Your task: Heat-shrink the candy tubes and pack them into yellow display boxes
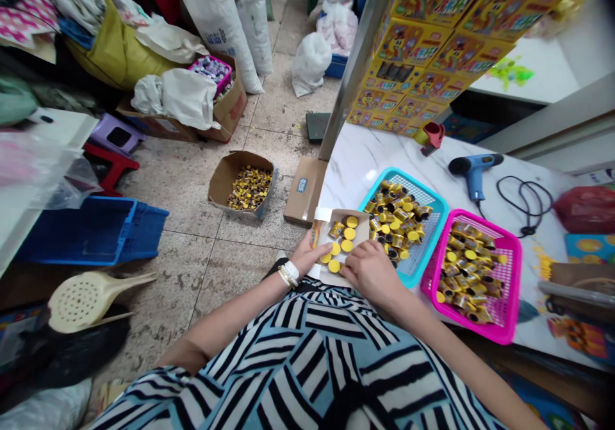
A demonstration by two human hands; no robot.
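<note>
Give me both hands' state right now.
Left hand: open, reaching yellow-capped canisters in a cardboard box.
Right hand: curled; cannot tell if holding anything.

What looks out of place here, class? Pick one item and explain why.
A cardboard box of yellow-capped tubes sits on the floor, apart from the matching tubes in the turquoise basket and pink basket on the marble table, so it looks set aside.
</note>
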